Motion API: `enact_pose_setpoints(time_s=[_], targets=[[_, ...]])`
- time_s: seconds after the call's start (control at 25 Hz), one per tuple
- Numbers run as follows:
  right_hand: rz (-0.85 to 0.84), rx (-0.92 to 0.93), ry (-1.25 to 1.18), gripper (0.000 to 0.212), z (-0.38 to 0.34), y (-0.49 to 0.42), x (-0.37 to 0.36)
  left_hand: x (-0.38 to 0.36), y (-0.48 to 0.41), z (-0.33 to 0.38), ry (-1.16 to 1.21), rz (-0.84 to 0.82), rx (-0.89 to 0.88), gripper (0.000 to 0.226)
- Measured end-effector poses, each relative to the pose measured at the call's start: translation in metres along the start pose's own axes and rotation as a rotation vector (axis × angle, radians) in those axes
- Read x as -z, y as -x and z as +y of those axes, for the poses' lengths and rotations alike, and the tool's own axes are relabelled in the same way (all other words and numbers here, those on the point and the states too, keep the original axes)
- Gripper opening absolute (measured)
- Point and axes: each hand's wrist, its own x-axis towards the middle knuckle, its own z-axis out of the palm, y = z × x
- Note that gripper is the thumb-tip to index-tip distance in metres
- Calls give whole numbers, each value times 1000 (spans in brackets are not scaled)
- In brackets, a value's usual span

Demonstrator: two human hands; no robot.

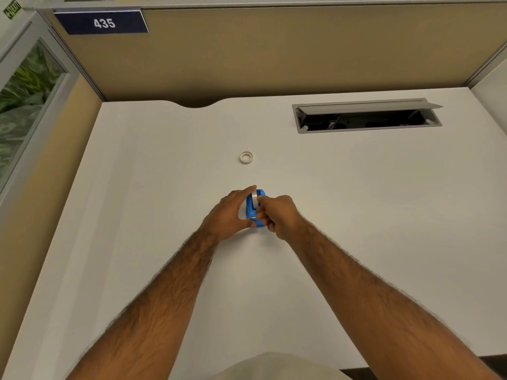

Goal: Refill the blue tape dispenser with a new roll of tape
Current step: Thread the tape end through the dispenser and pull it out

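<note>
Both forearms outstretched, left hand (229,212) & right hand (278,215) round dispenser (253,208)

blue tape dispenser (251,208) — partly behind hands

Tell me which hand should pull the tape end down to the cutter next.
Right, probably. The right hand already has its fingertips at the tape strip on top of the blue dispenser, while the left hand wraps the dispenser's side, steadying it on the desk.

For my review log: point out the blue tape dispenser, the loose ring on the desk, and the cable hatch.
blue tape dispenser (251,208): head view, blue side wall.
loose ring (246,157): head view, rim.
cable hatch (367,106): head view, raised lid.
</note>
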Motion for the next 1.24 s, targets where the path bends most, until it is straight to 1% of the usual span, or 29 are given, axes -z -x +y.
enact_pose_setpoints(time_s=[0.12, 0.24, 0.4, 0.64, 0.84, 1.24], targets=[[-21, -71, -70, 29, -5, 0, -4, -1, 0, -1, 16, -1, 9, 92], [0, -102, -122, 25, -5, -3, -8, -2, 0, -1, 27, 3, 5, 92], [29, -86, -153, 17, -3, -3, -11, -1, 0, -1, 27, 4, 0, 92], [53, -84, -224, 22, -5, -4, -16, 1, 1, 3, 30, 14, -22, 89], [47, -75, -235, 25, -4, 1, -14, 4, 2, 7, 6, 4, -2, 92], [68, -67, -192, 20, 9, 9, -12, 6, -2, 9, -70, -1, 33, 94]])
